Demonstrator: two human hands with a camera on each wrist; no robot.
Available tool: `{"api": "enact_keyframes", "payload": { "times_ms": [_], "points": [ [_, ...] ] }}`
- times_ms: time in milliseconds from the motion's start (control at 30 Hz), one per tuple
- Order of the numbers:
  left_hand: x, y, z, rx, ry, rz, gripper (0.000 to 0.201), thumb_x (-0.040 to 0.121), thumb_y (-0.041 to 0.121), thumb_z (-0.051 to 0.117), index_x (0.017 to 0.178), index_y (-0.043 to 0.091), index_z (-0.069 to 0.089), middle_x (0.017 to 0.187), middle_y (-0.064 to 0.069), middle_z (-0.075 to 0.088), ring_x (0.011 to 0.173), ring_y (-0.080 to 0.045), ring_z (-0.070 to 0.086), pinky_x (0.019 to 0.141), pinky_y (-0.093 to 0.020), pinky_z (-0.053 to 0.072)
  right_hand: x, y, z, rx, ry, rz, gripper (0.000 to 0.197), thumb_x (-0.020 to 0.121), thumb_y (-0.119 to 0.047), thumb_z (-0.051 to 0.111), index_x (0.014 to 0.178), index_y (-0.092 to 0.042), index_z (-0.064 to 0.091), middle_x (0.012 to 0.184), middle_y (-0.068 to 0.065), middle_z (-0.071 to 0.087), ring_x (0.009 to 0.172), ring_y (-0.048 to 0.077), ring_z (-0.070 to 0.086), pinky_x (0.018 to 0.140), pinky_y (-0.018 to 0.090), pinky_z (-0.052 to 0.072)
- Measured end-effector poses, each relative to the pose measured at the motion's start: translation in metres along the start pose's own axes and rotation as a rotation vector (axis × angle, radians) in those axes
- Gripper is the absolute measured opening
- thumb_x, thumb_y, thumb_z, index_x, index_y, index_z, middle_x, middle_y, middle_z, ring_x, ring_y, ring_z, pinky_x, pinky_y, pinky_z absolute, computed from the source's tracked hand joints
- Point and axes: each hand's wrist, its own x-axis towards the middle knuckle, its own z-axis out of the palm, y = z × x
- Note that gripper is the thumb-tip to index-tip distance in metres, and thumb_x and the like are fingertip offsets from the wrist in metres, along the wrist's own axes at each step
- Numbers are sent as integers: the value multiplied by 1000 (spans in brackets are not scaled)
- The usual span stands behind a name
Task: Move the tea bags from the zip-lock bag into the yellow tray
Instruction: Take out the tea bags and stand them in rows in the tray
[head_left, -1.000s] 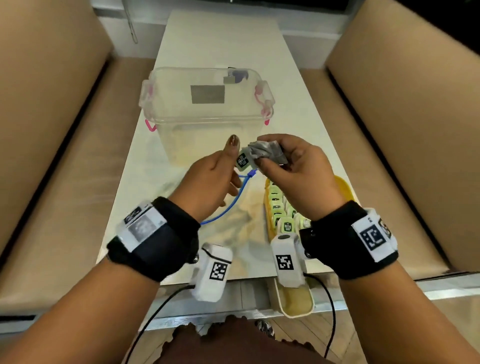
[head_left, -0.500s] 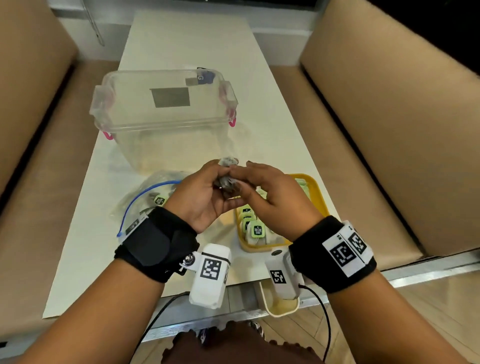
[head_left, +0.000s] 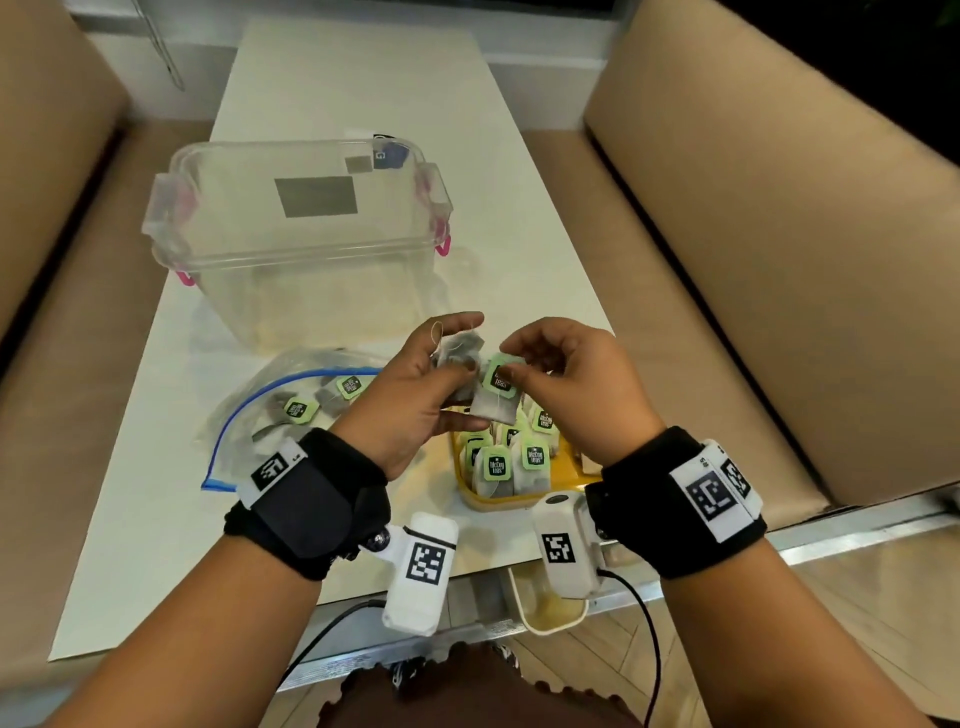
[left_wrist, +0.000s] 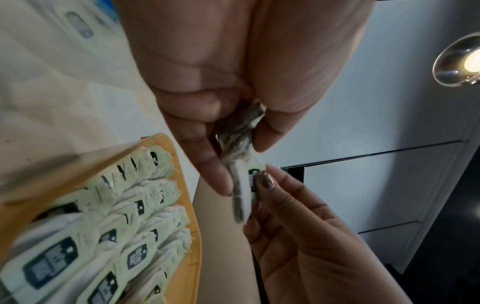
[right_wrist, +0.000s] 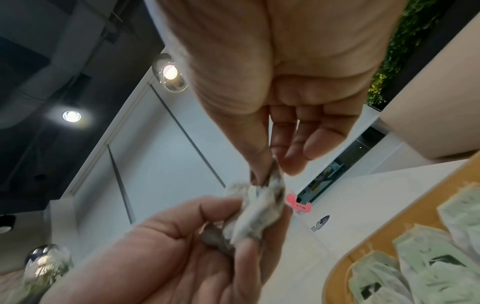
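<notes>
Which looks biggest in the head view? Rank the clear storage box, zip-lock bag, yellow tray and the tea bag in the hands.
1. clear storage box
2. zip-lock bag
3. yellow tray, partly hidden by the hands, so this rank is unsure
4. tea bag

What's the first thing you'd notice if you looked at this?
Two hands meet in the middle above the table: the left hand holds a small bunch of tea bags, and the right hand pinches the green tag of one tea bag. Just below them sits a yellow tray packed with rows of green-tagged tea bags. To the left lies a zip-lock bag with a few left inside, and behind stands a big clear box.
</notes>
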Motion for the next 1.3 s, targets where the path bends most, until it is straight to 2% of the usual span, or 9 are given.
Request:
{"api": "enact_keyframes", "payload": {
  "times_ms": [133, 267, 367, 500, 567, 800, 967, 1100, 1300],
  "points": [
    [2, -3, -1, 51, 35, 43, 43, 98, 2, 39, 118, 34, 59, 114, 1, 55, 83, -12, 65, 71, -33, 55, 0, 3, -11, 188, -21, 28, 15, 81, -2, 70, 85, -16, 68, 75, 2, 66, 68, 13, 61, 69, 30, 54],
    [5, -4, -3, 131, 84, 72, 43, 96, -4, 38, 100, 28, 67, 105, 2, 64, 82, -13, 62, 65, -28, 54, 3, 4, -21, 270, -44, 5, 20, 83, 1, 67, 84, -19, 68, 78, 10, 66, 69, 15, 61, 66, 26, 52],
    [8, -7, -7, 283, 68, 90, 32, 91, -5, 50, 88, 20, 69, 85, 8, 68, 73, -8, 61, 57, -22, 52, 5, 3, -25, 170, -42, -16, 16, 83, -2, 67, 84, -19, 68, 80, 9, 69, 72, 15, 62, 67, 27, 50],
    [7, -8, -15, 507, -31, 41, 10, 84, 8, 71, 91, 16, 69, 70, 6, 66, 60, -3, 60, 59, -22, 52, 3, -1, -29, 33, -52, -30, 13, 82, -5, 68, 87, -17, 71, 81, 4, 71, 77, 18, 66, 71, 31, 54],
    [6, -9, -14, 568, -32, 40, 17, 77, 17, 79, 91, 18, 69, 65, 4, 63, 56, -4, 56, 61, -21, 51, 1, -4, -29, -42, -77, -51, 13, 82, -6, 68, 87, -18, 71, 80, -1, 72, 76, 14, 66, 71, 30, 55],
    [4, -11, 3, 659, -74, 110, 10, 80, 21, 76, 90, 22, 74, 77, 7, 72, 65, -2, 64, 65, -20, 51, 5, -19, -32, -223, -135, -91, 12, 80, -13, 71, 90, -19, 73, 79, -4, 72, 74, 9, 67, 76, 33, 56],
    [4, -12, 10, 662, -66, 149, 18, 81, 20, 75, 78, 36, 67, 65, 20, 68, 60, 7, 61, 58, -9, 46, 8, -28, -36, -385, -204, -115, 10, 81, -17, 71, 89, -20, 75, 79, -7, 72, 75, 5, 66, 71, 21, 52],
    [5, -19, 8, 722, 1, 133, 11, 77, 24, 79, 81, 26, 69, 61, 17, 62, 55, 6, 56, 58, -13, 45, 9, -22, -48, -483, -227, -95, 7, 81, -14, 69, 83, -20, 71, 64, -12, 61, 59, -2, 54, 52, 7, 38],
    [3, -27, -4, 727, 40, 102, 9, 86, 25, 69, 93, 23, 72, 88, 15, 66, 66, 7, 59, 64, -15, 48, 7, 12, -74, -633, -319, 102, 6, 82, -13, 69, 87, -16, 70, 68, -10, 58, 61, 3, 51, 51, 11, 38]
  ]
}}
